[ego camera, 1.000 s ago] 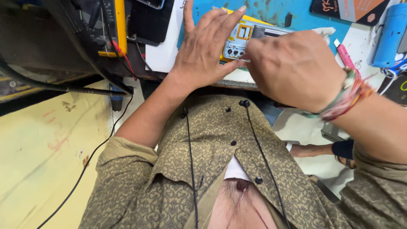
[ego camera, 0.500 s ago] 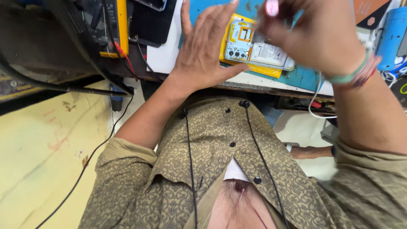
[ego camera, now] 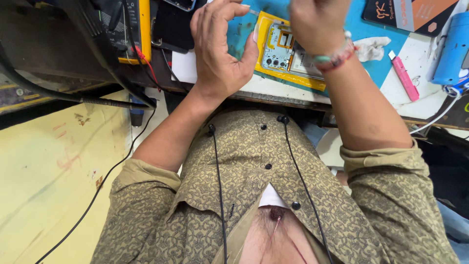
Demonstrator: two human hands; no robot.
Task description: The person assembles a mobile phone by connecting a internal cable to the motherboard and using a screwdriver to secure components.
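An opened phone in a yellow frame (ego camera: 286, 54), its circuit parts showing, lies on a blue mat (ego camera: 364, 54) on the bench. My left hand (ego camera: 220, 49) is curled just left of it, fingers apart, thumb against the frame's left edge. A thin pale sliver shows at the index fingertip. My right hand (ego camera: 317, 22) hovers over the phone's upper part with fingers closed; the frame edge cuts them off, so what they hold is hidden. Bead and thread bracelets circle that wrist.
A yellow-cased meter (ego camera: 132, 29) with red and black leads stands at the bench's left. A pink marker (ego camera: 404, 76), a crumpled white cloth (ego camera: 371, 48) and a blue device (ego camera: 449, 49) lie to the right. Earphone wires (ego camera: 218, 186) hang down my patterned shirt. Yellow floor is at lower left.
My right hand has lifted away toward the bench's far side, uncovering the phone. My left hand has curled, with its thumb now on the frame's edge.
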